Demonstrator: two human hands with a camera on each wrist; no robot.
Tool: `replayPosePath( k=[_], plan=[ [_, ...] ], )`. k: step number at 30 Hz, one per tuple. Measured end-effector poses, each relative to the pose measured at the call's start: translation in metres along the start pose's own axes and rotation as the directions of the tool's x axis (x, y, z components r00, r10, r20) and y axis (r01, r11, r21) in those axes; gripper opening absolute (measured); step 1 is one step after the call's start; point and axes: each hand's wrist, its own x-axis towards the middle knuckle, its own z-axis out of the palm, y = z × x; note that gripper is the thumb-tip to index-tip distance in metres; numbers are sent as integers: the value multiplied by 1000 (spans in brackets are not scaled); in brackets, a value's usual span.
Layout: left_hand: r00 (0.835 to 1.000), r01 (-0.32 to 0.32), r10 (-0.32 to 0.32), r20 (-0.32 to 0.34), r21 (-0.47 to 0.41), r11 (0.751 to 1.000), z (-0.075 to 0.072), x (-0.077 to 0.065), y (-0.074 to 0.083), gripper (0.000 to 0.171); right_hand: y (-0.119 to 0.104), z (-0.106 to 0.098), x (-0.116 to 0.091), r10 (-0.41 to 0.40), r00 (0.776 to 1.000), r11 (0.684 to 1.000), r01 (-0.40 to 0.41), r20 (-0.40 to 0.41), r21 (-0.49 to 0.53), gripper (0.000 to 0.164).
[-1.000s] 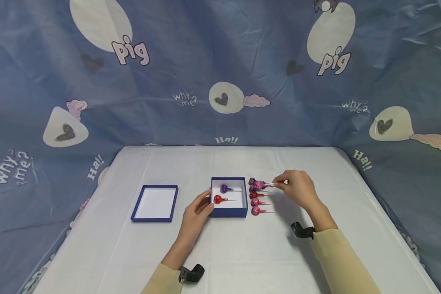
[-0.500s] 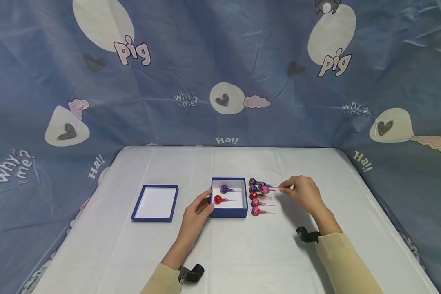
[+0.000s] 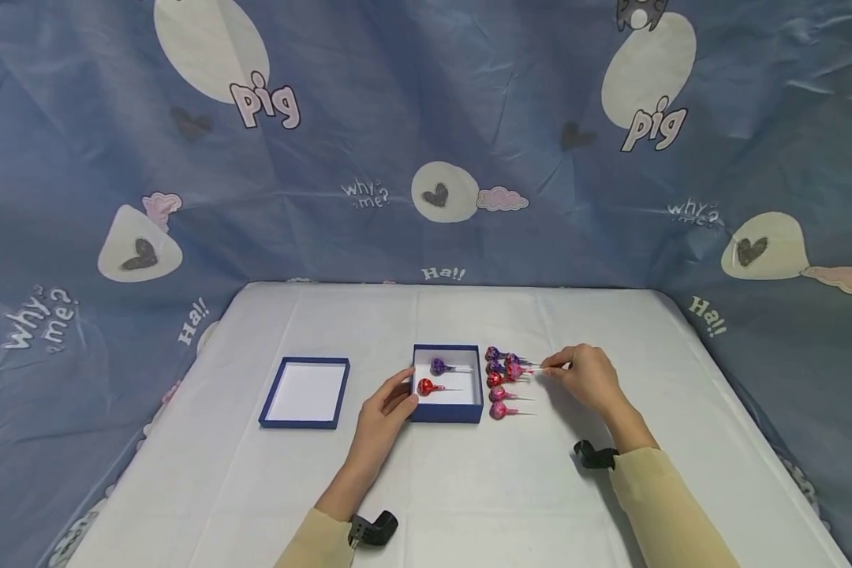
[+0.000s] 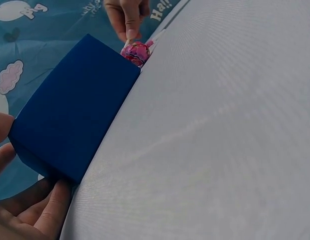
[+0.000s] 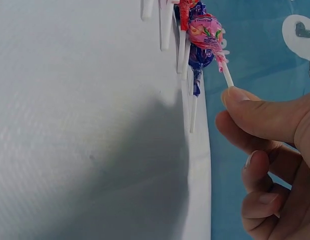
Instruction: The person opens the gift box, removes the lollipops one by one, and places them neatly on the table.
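My right hand [image 3: 588, 379] pinches a pink lollipop [image 3: 515, 370] by its white stick, between thumb and index finger. In the right wrist view this pink lollipop [image 5: 205, 31] hangs over purple lollipops [image 5: 200, 57] in the row. My left hand [image 3: 379, 422] grips the left side of a blue box [image 3: 446, 413], thumb near its front corner. Inside the open box lie a purple lollipop [image 3: 437, 367] and a red lollipop [image 3: 426, 386], sticks pointing right. The left wrist view shows the box's blue outside [image 4: 74, 105], with fingers at its edges.
Right of the box, several lollipops lie in a column, among them a red lollipop [image 3: 494, 380] and a front pink lollipop [image 3: 498, 410]. A blue-rimmed lid [image 3: 307, 392] with a white inside lies at left. The white table [image 3: 440, 489] meets a blue patterned curtain [image 3: 369, 244].
My right hand has drawn the pink lollipop slightly right and toward me, uncovering a purple lollipop behind it. My left hand stays on the box. The head view has shifted slightly.
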Motion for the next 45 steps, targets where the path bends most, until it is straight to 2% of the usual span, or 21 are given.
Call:
replayPosePath(
  k=[3, 10, 17, 23, 32, 35, 42, 45],
  plan=[
    [1000, -13, 13, 6, -3, 1000, 0, -5, 12, 46, 2, 1, -1, 1, 1000, 1000, -2, 1, 10, 6],
    [1000, -5, 5, 3, -2, 1000, 2, -6, 15, 44, 5, 0, 0, 9, 1000, 1000, -10, 11, 18, 5],
    [1000, -13, 12, -14, -6, 1000, 1, 7, -19, 46, 3, -2, 0, 15, 1000, 1000, -15, 24, 17, 6],
    [1000, -27, 27, -9, -1, 1000, -1, 6, -19, 46, 3, 0, 1, 18, 999, 999, -20, 41, 29, 4],
    [1000, -10, 10, -12, 4, 1000, 0, 7, -21, 46, 7, 0, 0, 19, 998, 998, -22, 62, 53, 5],
    [1000, -5, 5, -8, -3, 1000, 0, 6, -17, 47, 8, 0, 0, 17, 998, 998, -21, 67, 65, 5],
    [1000, 3, -3, 4, -12, 1000, 0, -5, 10, 46, 13, 3, 0, 26, 995, 994, -36, 98, 100, 5],
    [1000, 1, -1, 0, -18, 1000, 0, -6, 14, 45, 15, 4, 0, 26, 994, 993, -38, 107, 113, 5]
  ],
)
